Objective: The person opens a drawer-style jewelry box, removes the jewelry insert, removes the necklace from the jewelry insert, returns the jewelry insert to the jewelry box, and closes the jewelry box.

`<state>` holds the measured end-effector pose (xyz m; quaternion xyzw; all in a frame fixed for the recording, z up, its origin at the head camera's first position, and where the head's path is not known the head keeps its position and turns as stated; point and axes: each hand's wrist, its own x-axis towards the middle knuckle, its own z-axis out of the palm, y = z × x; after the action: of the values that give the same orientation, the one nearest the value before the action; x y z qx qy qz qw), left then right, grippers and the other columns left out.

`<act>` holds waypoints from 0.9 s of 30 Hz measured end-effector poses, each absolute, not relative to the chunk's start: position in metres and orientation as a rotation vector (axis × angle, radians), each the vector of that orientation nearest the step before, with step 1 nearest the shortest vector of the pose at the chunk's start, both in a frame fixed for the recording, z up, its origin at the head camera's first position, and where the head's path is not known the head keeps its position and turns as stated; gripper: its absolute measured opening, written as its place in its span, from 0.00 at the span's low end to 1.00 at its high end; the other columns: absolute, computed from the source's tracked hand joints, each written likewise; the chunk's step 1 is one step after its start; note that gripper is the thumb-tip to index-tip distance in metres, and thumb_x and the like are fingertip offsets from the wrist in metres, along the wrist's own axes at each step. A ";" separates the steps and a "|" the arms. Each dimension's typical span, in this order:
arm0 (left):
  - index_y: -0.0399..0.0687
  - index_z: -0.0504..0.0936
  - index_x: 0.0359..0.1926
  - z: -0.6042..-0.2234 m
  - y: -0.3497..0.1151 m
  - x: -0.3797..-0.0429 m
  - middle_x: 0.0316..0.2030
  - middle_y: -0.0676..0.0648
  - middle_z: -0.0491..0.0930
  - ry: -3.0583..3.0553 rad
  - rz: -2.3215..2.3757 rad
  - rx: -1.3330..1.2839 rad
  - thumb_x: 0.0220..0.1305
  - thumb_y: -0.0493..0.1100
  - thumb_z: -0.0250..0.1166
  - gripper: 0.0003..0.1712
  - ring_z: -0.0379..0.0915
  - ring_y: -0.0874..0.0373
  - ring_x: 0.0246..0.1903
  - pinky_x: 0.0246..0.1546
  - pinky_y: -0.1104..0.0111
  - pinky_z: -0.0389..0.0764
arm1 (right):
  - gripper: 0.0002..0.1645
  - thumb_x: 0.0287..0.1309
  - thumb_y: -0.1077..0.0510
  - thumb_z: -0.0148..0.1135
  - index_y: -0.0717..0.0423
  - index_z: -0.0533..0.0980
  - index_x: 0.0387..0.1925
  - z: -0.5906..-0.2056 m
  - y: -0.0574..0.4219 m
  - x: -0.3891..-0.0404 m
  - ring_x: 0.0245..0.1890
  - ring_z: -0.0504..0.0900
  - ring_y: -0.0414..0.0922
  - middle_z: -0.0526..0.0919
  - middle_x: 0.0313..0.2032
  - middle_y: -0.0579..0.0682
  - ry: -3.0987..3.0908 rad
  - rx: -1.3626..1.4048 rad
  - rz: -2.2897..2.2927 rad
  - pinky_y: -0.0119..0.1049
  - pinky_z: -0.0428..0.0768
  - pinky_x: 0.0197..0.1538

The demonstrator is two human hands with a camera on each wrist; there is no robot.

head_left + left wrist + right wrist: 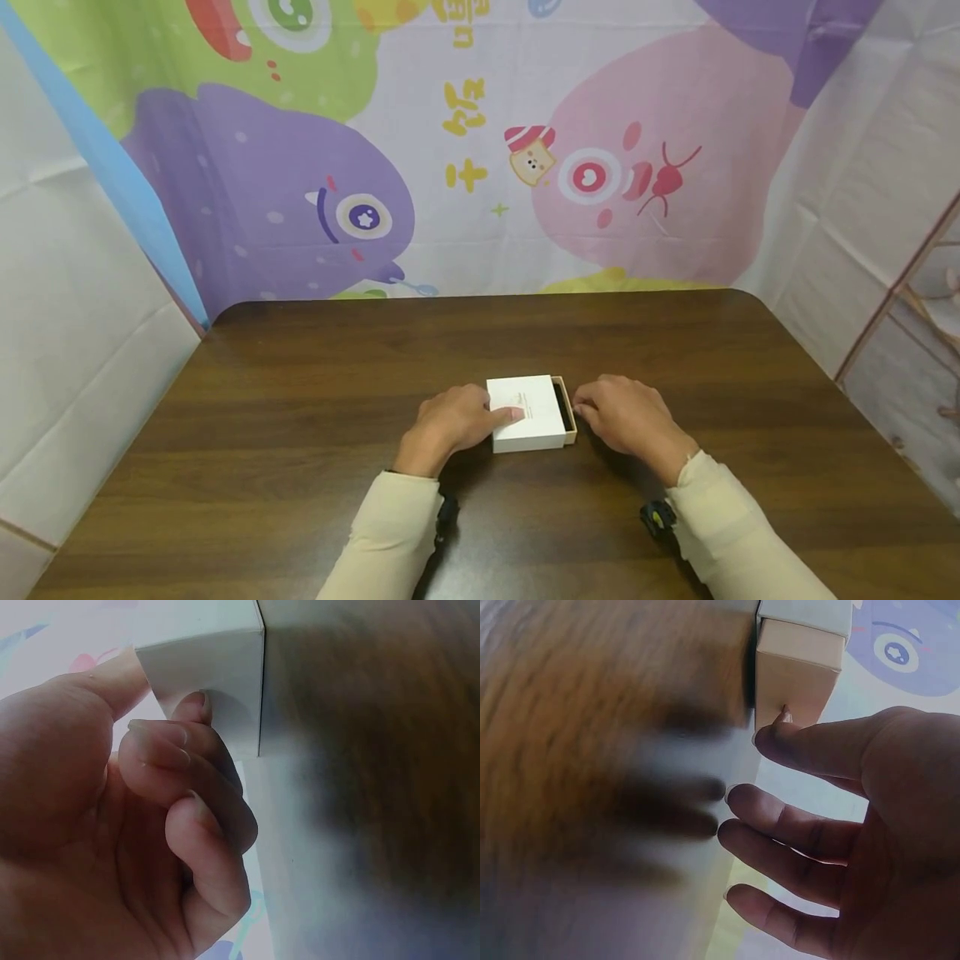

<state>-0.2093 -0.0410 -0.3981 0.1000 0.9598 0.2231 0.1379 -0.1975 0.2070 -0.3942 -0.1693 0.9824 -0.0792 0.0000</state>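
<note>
A shallow white box [521, 400] with faint gold lettering lies on the table. Its tan inner drawer [572, 435] sticks out a little on the right, with a dark interior showing. My left hand [453, 417] grips the box's left end, thumb across the top; in the left wrist view a fingertip presses the end wall and the other fingers curl below. At the drawer's end, my right hand [622, 412] pinches a small pull tab [784, 716] between thumb and forefinger. Its other fingers spread loosely beside the table in the right wrist view.
The dark brown wooden table [300, 358] has rounded far corners. Behind it hangs a curtain [465, 242] printed with cartoon monsters. Pale tiled-pattern cloth [840, 208] closes in the right side, with similar cloth on the left.
</note>
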 end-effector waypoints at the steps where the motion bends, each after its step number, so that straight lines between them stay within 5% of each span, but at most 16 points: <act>1: 0.51 0.83 0.39 -0.398 -0.041 -0.209 0.28 0.53 0.77 2.776 0.645 0.286 0.64 0.72 0.60 0.30 0.70 0.56 0.28 0.36 0.56 0.70 | 0.04 0.66 0.54 0.65 0.41 0.84 0.38 -0.394 0.207 -0.197 0.39 0.81 0.45 0.83 0.36 0.41 3.087 -0.530 -0.251 0.51 0.79 0.37; 27: 0.48 0.85 0.45 -0.397 -0.040 -0.209 0.31 0.53 0.78 2.774 0.641 0.271 0.64 0.71 0.60 0.32 0.70 0.56 0.29 0.37 0.56 0.70 | 0.04 0.66 0.53 0.65 0.41 0.84 0.39 -0.395 0.210 -0.197 0.38 0.81 0.44 0.83 0.36 0.42 3.091 -0.506 -0.236 0.52 0.79 0.37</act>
<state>-0.2086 -0.0403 -0.3973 0.0939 0.9603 0.2220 0.1403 -0.1975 0.2096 -0.3954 -0.1611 0.9841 -0.0751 0.0003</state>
